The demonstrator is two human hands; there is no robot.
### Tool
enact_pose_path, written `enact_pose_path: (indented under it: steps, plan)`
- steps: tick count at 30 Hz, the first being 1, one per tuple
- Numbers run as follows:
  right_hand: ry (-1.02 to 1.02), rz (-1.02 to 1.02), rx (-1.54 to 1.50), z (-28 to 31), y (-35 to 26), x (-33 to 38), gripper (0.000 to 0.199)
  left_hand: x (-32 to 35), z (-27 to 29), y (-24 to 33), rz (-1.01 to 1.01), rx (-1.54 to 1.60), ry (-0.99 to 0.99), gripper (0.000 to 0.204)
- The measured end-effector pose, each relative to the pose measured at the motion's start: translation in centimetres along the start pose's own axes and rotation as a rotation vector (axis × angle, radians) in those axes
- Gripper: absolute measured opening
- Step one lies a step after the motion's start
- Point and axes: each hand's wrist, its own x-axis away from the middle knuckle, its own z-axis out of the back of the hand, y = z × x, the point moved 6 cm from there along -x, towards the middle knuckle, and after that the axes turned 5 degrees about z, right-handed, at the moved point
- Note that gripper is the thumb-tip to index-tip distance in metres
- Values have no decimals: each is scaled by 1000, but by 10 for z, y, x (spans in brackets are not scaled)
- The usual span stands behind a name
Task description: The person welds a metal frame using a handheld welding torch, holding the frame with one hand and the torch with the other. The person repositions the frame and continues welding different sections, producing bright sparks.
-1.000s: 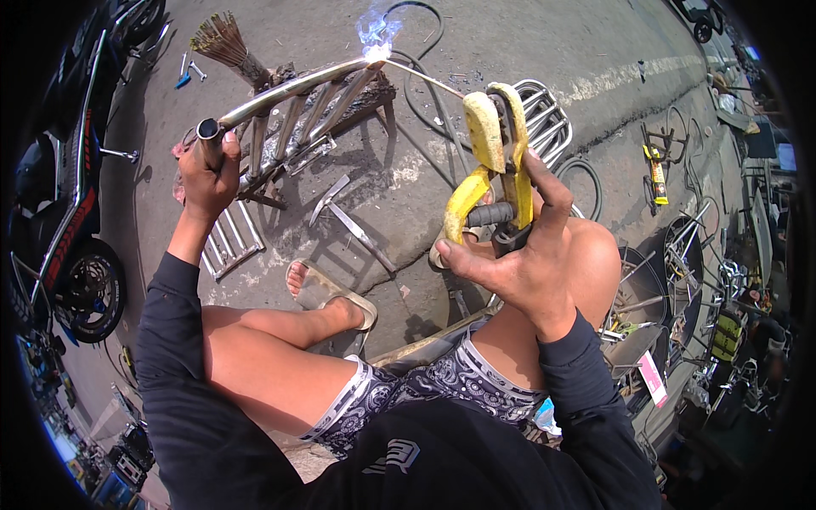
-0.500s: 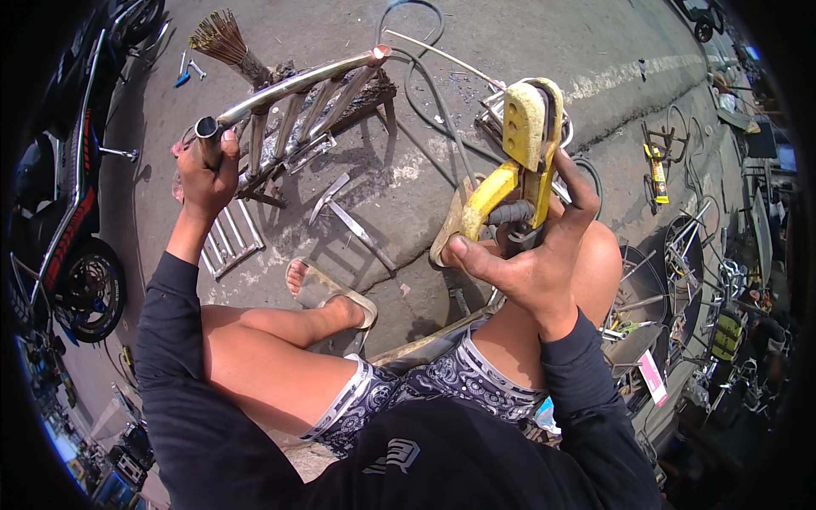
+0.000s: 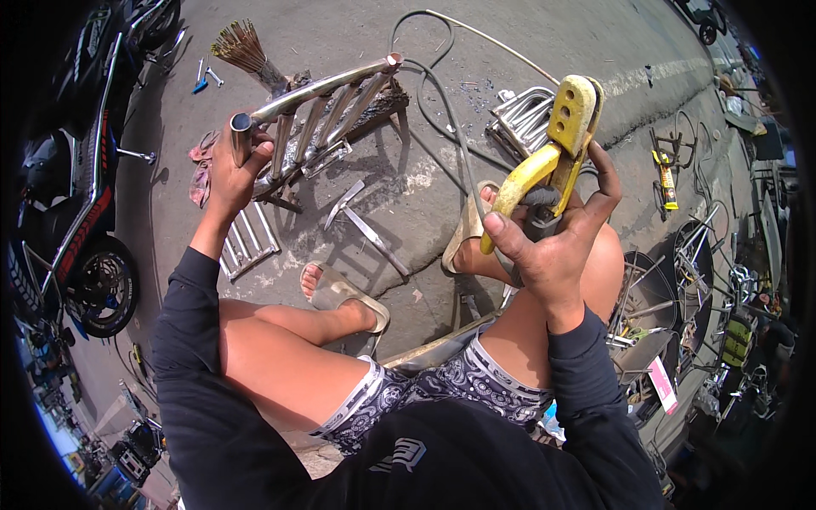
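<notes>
Steel tube frame (image 3: 327,106): a railing-like piece of shiny round tubing with several short cross bars, lying propped on a dark block on the concrete ground (image 3: 374,212), tilted so the near open tube end comes up toward me. My left hand (image 3: 228,166) is on that near end, fingers (image 3: 246,140) wrapped closed around the top rail just below its open mouth.

Judgement on handling: rigid, no flex expected; moderately heavy for one hand, since the far end rests on the block and carries part of the load. Polished surface looks slick, so a full wrap grip beats a pinch. Cut tube ends may be sharp; better held below the rim. Metal near the far joint could be hot; I cannot tell from here.

My right hand (image 3: 557,246) holds a yellow electrode holder (image 3: 557,144), raised in front of my right knee, well apart from the frame. Fingers clamped on its grey handle and lever; the yellow jaws point up and away. Whether a rod sits in them I cannot tell. A grey cable (image 3: 442,102) runs from it in a loop over the ground past the frame. Holder: stiff, light, insulated grip is the only place to take it.

Nearby: loose flat steel strips (image 3: 365,225), a second small grille (image 3: 251,242), a broom head (image 3: 242,47), a motorcycle (image 3: 76,212) at my left.
</notes>
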Motion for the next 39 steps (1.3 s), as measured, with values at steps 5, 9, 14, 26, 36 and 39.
enact_pose_path:
  steps: [5,9,14,26,36,39]
  plan:
    - [29,-48,-39,-1,-5,0,117,-8,-13,14,27,86,-368,75]
    - [43,63,-45,-5,-13,-6,114,-17,-17,29,90,137,-339,68]
    - [51,107,-47,-2,-16,-4,113,-24,-14,58,48,-49,-269,51]
    - [139,15,-60,11,-11,-2,116,-17,-130,1,15,-723,49,84]
    - [120,25,-38,17,-11,-3,117,-39,-141,-8,-45,-771,-66,91]
    - [135,54,-43,19,-11,-3,116,-71,-101,-28,-13,-607,46,61]
